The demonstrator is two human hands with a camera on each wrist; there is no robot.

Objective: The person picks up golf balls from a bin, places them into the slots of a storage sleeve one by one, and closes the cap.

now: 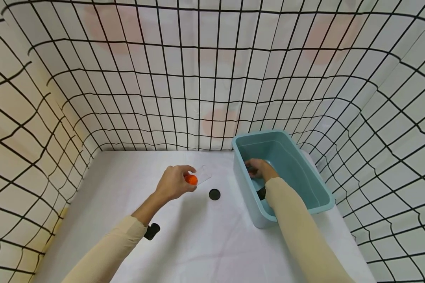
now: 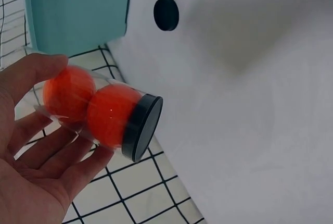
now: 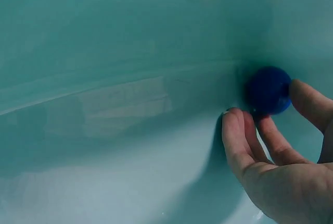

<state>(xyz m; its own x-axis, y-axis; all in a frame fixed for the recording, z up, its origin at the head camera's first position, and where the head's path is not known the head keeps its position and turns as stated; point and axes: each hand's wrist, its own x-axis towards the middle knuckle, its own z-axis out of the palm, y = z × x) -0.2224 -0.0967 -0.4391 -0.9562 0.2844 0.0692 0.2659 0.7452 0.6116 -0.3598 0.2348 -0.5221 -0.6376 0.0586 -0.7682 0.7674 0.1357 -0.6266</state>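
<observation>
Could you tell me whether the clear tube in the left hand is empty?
No, the clear tube in the left hand holds two orange balls.
</observation>
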